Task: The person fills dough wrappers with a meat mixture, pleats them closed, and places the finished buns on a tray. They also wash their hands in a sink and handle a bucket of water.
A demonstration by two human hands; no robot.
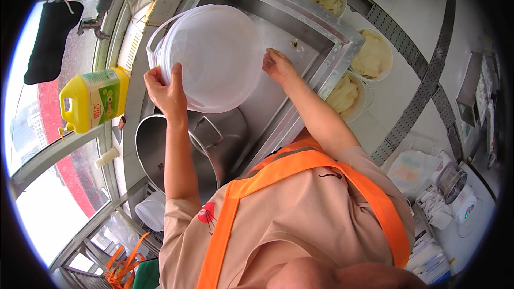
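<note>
A translucent white plastic bucket (217,56) is held tilted above the stainless steel sink (293,50). Its ribbed rim and white handle face left. My left hand (166,92) grips the bucket at that rim, with the thumb over the wall. Beside the opposite edge of the bucket is my right hand (279,67), fingers curled; whether they touch the plastic is unclear. Below the bucket, a large stainless steel pot (150,144) leans in the sink, partly hidden by my left forearm. A metal loop handle (213,128) shows on the steel beside it.
A yellow detergent jug (96,100) with a pump stands by the window at left, under a wall tap (94,26). Several tubs of pale, sheet-like food, including one tub (371,54), stand on the floor at right. Perforated drain covers (425,84) cross the tiles.
</note>
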